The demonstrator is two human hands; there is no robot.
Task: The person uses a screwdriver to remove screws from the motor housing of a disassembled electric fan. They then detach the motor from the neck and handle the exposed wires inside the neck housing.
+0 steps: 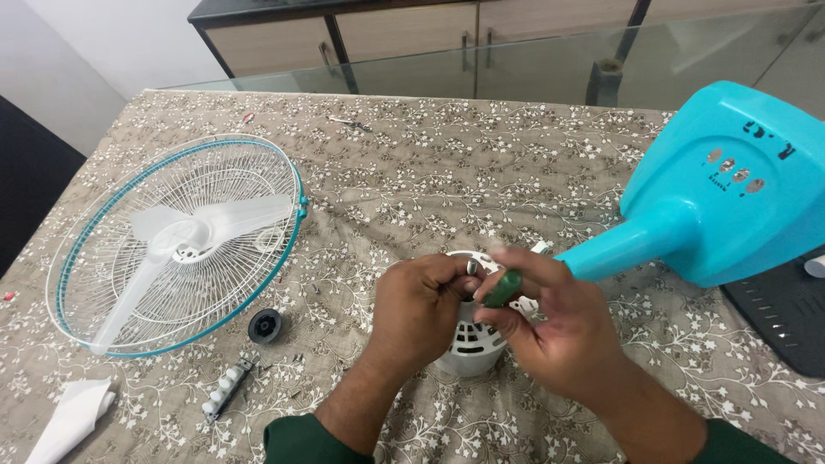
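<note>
My left hand (418,311) pinches the top of a white vented motor housing (471,344) that stands on the patterned tablecloth. My right hand (550,322) grips a green-handled screwdriver (503,288), its tip pointing into the housing where my left fingers meet it. The housing joins the neck of a turquoise fan stand (687,232) lying to the right. The tool's tip is hidden by my fingers.
A white fan guard (86,249) with a teal rim lies at left, with a white blade (206,225) resting in it. Nearby are a black round knob (265,326), a switch strip with white buttons (227,388), a white cloth (73,417) and a black base plate (786,309).
</note>
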